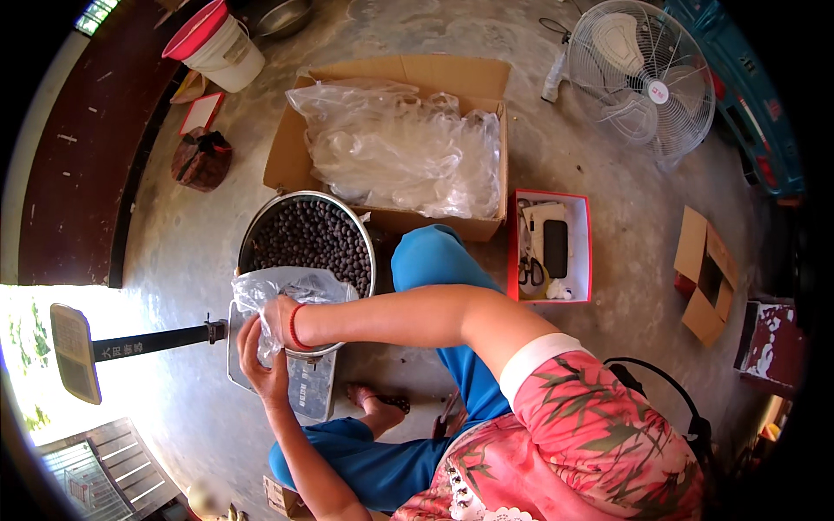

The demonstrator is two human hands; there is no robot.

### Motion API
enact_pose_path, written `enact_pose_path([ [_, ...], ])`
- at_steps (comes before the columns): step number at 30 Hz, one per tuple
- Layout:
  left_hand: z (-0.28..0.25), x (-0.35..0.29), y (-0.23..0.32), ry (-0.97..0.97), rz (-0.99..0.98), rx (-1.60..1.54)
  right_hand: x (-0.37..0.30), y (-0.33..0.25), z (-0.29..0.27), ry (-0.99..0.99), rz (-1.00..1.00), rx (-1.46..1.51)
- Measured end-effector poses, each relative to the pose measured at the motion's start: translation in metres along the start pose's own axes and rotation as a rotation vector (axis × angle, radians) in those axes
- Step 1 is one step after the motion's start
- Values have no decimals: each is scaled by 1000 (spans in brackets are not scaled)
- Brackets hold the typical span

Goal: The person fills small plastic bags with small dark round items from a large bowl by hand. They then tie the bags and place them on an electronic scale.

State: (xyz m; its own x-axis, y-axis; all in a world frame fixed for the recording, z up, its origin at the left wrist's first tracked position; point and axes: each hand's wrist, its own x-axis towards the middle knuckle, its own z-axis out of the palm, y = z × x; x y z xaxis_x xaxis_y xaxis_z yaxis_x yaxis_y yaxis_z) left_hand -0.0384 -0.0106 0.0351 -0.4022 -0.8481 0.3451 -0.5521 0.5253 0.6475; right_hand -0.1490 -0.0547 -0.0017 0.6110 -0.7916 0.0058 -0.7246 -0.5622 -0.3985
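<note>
A clear plastic bag [291, 282] spreads over the near rim of a round metal basin [373, 260] full of small dark round fruits or nuts [313, 239]. My left hand [261, 360] is closed on the bag's near left side, thumb and fingers pinching the film. Close against it, my right hand [280, 317], with a red bracelet at the wrist, grips the crumpled bag; its fingertips are partly hidden by the film. The basin stands on the platform of a scale [311, 386], whose display post [156, 343] reaches out to the left.
Beyond the basin, a cardboard box [387, 68] holds many clear bags [400, 156]. A red-edged box [589, 252] with scissors [531, 272] and a dark phone [555, 247] lies right of my knee. A fan [647, 87] stands far right, a bucket [228, 65] far left.
</note>
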Motion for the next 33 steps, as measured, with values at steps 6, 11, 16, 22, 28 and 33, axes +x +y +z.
enact_pose_path([
  [6,-4,-9,-20,71,-156,-167,-6,-3,-18,-255,3,113],
  [11,-7,-15,-26,57,-236,-279,20,-3,28,-352,-140,-5],
  [16,-23,-22,-47,146,-449,-500,31,-2,45,-529,-70,19],
  [22,-32,-11,-23,286,-475,-1337,8,13,77,-494,10,192],
  [28,-55,-19,-33,354,-711,-928,1,32,3,-378,85,-223],
  [33,-42,-10,-45,279,-663,-912,19,71,-5,174,257,33],
])
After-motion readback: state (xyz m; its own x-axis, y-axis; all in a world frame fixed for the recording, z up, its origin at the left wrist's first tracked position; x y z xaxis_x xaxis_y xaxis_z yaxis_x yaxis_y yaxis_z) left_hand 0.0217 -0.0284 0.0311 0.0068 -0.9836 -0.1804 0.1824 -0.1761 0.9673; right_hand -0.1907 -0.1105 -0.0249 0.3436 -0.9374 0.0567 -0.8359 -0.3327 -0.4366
